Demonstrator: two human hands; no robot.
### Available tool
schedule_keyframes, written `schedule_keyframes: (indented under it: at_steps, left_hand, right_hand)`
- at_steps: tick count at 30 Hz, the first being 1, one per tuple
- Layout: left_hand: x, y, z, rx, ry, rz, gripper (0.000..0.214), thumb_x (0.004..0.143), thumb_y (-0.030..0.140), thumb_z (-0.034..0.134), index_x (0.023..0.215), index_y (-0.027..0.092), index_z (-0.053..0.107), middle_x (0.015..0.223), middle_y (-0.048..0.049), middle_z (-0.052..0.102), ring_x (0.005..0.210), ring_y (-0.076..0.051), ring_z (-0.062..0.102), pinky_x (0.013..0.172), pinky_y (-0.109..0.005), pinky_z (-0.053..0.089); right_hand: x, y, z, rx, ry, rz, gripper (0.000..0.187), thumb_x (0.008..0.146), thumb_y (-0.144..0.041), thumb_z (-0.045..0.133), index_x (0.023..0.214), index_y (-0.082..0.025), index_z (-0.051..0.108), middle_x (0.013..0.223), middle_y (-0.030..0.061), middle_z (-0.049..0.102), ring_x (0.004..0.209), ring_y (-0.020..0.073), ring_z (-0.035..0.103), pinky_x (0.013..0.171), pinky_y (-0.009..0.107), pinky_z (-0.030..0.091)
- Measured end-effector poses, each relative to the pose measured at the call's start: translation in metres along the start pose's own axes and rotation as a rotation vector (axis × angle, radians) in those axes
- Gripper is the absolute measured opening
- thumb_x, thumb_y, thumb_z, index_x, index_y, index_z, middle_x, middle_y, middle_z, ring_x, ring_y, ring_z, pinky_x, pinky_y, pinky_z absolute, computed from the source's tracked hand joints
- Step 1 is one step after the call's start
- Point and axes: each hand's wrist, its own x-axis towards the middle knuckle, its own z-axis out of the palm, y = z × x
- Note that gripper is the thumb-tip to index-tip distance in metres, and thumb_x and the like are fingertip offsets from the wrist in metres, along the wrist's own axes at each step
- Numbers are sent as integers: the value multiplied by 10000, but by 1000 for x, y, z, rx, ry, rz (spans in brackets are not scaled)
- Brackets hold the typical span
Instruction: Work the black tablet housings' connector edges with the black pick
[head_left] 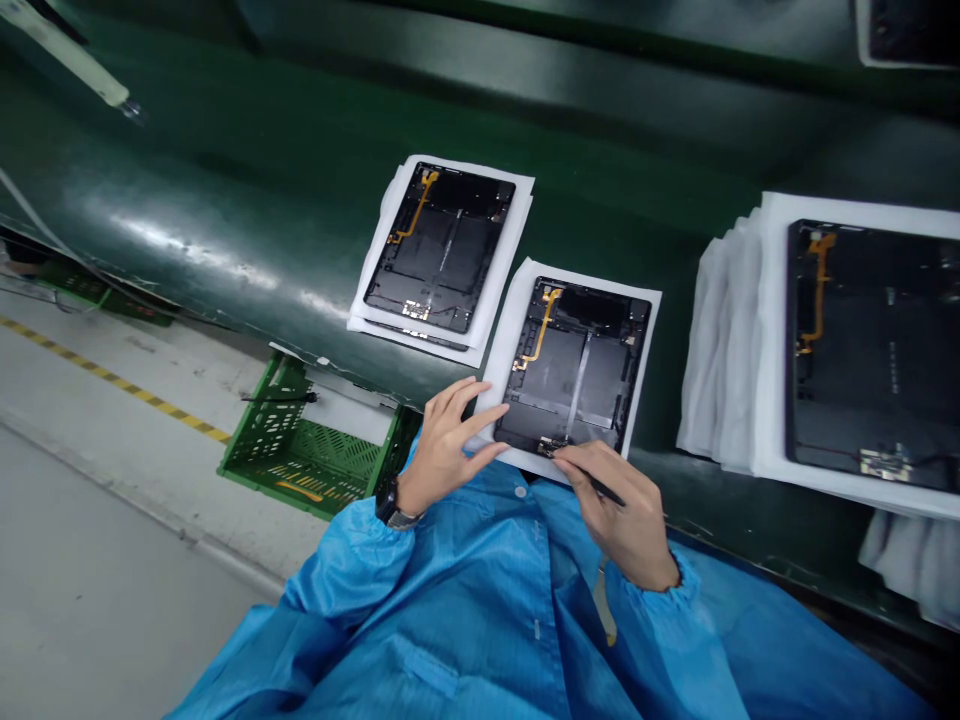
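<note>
Pinching a thin black tool (pixel 604 490), my right hand (pixel 626 515) probes the open tablet (pixel 577 365) at frame centre; my left hand (pixel 442 450), grip apart, pins its edge. I'd keep the tip light.

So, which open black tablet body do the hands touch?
The middle open black tablet body: the left hand presses its corner, the right hand holds a thin black tool at its lower edge. Left body and right body lie untouched.
</note>
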Motion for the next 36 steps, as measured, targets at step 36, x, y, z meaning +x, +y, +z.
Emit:
schedule_keyframes:
  at_steps: [36]
  left_hand:
    - [0,-1,0,7,4,3,422,940,407,703,1339,283,644,1487,-104,560,1444,-296,448,1156,-491,377]
  right_hand:
    - [-11,9,6,135,140,285,128,948,-250,661,876,-231,765,866,54,771,810,221,695,793,375,561]
